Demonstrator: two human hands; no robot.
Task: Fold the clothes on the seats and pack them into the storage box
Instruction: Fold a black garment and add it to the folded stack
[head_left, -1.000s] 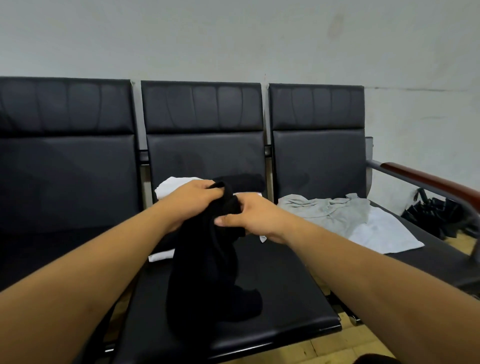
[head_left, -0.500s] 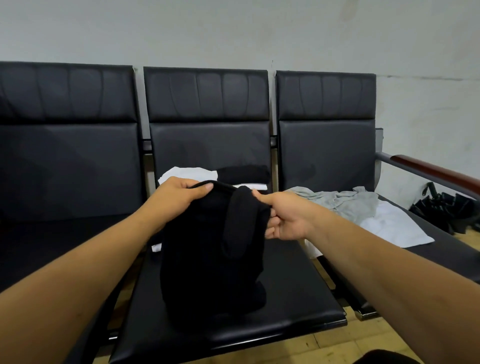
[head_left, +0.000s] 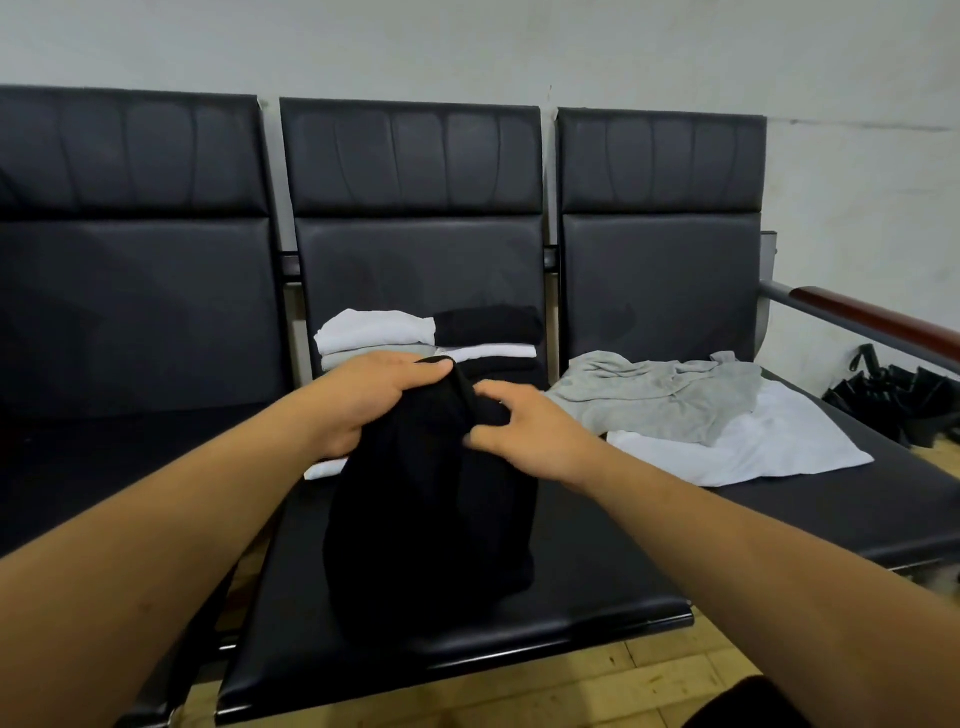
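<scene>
Gripping the black garment (head_left: 431, 530) by its top edge with both hands, over the middle seat (head_left: 597, 582). Left hand (head_left: 374, 400) at 10 o'clock of the cloth, fingers curled over the hem, thumb lying along the top. Right hand (head_left: 530, 431) at 2 o'clock, slightly blurred, thumb and fingers pinching a bunched fold of the same hem. Hands close together, only a ridge of black cloth between them. Hanging below as a dark bundle, its lower end near the cushion and short of the seat's front edge at 6 o'clock; black on black, so cannot tell whether touching. Bare strip of cushion showing at 4 o'clock, between the bundle and the seat's right edge. At 12 o'clock, against the backrest, the folded stack (head_left: 374, 332): white pieces on the left, a black piece on the right, just behind the knuckles. White corner peeking out under the left wrist at 9 o'clock. On the right seat (head_left: 857, 519) at 3 o'clock, the grey garment (head_left: 660, 395) crumpled on top of the white garment (head_left: 779, 447), whose lower corner reaches toward that seat's front edge. Beyond, a wood-topped armrest (head_left: 872, 322) closing off the row's outer side. Left seat (head_left: 130, 457) at 9 o'clock, dark and in shadow. Wooden floor (head_left: 571, 691) at 6 o'clock.
</scene>
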